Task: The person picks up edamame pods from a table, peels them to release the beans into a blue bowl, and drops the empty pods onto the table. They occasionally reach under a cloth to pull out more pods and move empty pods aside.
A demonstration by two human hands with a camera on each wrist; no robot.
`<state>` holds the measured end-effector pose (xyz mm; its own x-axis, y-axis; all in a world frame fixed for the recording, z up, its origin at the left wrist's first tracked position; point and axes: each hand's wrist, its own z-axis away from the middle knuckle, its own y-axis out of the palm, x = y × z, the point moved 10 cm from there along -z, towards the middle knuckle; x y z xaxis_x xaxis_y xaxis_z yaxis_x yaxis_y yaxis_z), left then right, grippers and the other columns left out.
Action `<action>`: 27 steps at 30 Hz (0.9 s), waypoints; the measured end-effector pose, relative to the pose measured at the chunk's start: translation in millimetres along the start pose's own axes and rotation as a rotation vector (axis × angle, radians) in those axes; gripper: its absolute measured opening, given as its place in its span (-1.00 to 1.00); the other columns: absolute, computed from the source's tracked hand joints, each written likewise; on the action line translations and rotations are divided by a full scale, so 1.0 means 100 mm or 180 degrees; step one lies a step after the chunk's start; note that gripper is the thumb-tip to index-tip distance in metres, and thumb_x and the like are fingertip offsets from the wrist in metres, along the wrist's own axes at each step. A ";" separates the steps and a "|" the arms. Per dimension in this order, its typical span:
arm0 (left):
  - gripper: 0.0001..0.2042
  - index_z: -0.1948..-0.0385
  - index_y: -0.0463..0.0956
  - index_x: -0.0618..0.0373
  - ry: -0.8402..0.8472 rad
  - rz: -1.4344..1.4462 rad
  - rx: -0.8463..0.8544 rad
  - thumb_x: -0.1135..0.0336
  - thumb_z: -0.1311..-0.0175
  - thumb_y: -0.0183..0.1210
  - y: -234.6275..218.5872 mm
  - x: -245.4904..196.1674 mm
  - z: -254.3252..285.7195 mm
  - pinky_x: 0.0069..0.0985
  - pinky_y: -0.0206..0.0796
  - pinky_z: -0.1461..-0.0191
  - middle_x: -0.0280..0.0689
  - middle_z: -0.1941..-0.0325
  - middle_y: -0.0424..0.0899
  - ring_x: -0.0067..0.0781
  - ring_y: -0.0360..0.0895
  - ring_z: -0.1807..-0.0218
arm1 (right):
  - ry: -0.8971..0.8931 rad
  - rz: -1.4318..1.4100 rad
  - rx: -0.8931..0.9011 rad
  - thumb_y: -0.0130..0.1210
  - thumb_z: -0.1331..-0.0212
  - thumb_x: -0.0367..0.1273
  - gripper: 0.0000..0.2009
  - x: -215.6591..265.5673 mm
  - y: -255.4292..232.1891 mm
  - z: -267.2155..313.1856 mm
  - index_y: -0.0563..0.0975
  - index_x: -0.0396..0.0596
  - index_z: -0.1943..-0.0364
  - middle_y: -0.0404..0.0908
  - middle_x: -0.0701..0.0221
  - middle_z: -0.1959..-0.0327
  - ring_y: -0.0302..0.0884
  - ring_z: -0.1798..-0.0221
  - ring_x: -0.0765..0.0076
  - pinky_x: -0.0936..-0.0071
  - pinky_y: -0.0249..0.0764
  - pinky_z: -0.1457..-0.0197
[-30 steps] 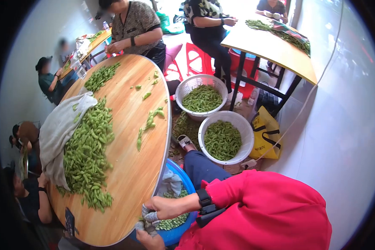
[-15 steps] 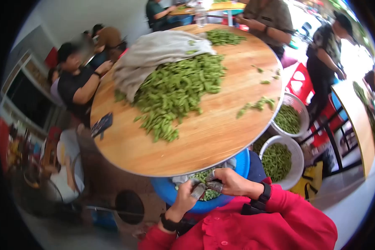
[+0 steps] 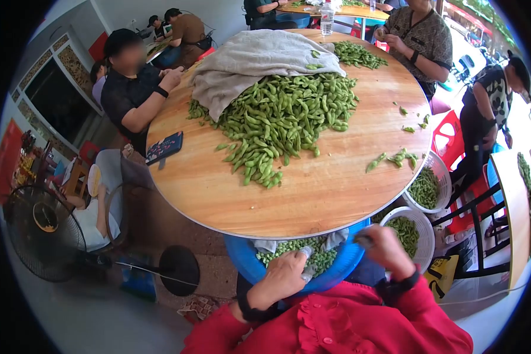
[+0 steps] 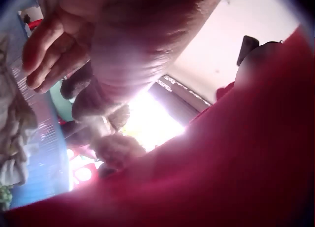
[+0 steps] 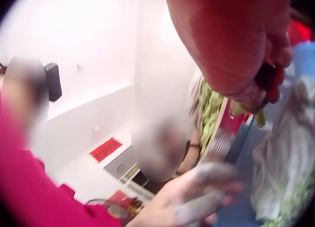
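Observation:
My left hand (image 3: 284, 275) is over the near side of a blue basin (image 3: 240, 258) that holds shelled green soybeans (image 3: 321, 261). Grey covers wrap its thumb and index finger, which stand apart with nothing between them in the right wrist view. My right hand (image 3: 388, 252), blurred, is at the basin's right side. In the right wrist view its covered fingertips pinch a small green soybean pod (image 5: 261, 119), mostly hidden by the fingers. A large heap of soybean pods (image 3: 289, 115) lies on the round wooden table (image 3: 230, 206), partly under a grey cloth (image 3: 248, 62).
Two white baskets of pods, one nearer (image 3: 429, 236) and one farther (image 3: 447, 177), stand right of the table. A dark phone-like item (image 3: 164, 147) lies at the table's left edge. A standing fan (image 3: 44, 230) is on the left. Several people sit or stand around.
The head view has swung left, then settled on the table. My hands were together over the basin; now they are apart, the right one moved off to the right.

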<state>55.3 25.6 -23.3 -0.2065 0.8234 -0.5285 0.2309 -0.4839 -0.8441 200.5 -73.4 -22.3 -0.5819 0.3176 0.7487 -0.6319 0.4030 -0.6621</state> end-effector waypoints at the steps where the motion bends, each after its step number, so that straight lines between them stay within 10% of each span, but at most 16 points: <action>1: -0.83 0.37 0.42 0.18 -0.0016 0.0069 0.0025 0.45 0.06 0.05 -0.13 -0.04 -0.03 -0.30 0.29 0.38 -0.09 0.52 0.51 -0.08 0.49 0.40 | 0.0366 0.0250 -0.0191 0.03 0.13 -0.45 -0.89 -0.26 -0.24 0.06 0.55 -0.15 0.50 0.51 0.17 0.53 0.49 0.42 0.10 0.35 0.41 0.35; 7: -0.85 0.40 0.37 0.27 0.0092 -0.0301 -0.1157 0.52 0.08 0.01 -1.08 0.24 -0.83 -0.24 0.28 0.33 0.00 0.50 0.48 -0.02 0.46 0.37 | 0.0691 0.0864 -0.0912 0.06 0.25 -0.50 -0.90 -0.70 -0.85 0.36 0.48 -0.27 0.59 0.45 0.05 0.60 0.45 0.46 -0.03 0.26 0.35 0.40; 16: -0.87 0.49 0.38 0.29 -0.0042 -0.1136 -0.0239 0.58 0.16 -0.04 -0.75 0.71 -1.41 -0.24 0.31 0.27 0.03 0.48 0.50 0.02 0.46 0.37 | -0.0023 -0.0671 -0.0641 0.07 0.11 -0.52 -0.87 0.05 -0.44 0.10 0.52 -0.24 0.41 0.50 0.16 0.55 0.48 0.47 0.23 0.43 0.36 0.39; 27: -0.81 0.33 0.36 0.21 -0.0427 0.3395 -0.1566 0.59 0.00 0.12 -0.83 0.42 -0.57 -0.72 0.35 0.36 -0.36 0.41 0.51 -0.63 0.47 0.37 | -0.0136 -0.2319 0.0312 0.01 -0.07 -0.45 -0.68 0.67 0.35 -0.42 0.37 -0.30 0.07 0.53 0.38 0.43 0.40 0.39 0.61 0.62 0.37 0.31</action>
<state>81.3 116.7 29.9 0.2210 0.0205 -0.9751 0.6822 -0.7177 0.1395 160.5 -2.2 6.3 -0.0153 -0.0360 0.9992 -0.9076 0.4197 0.0012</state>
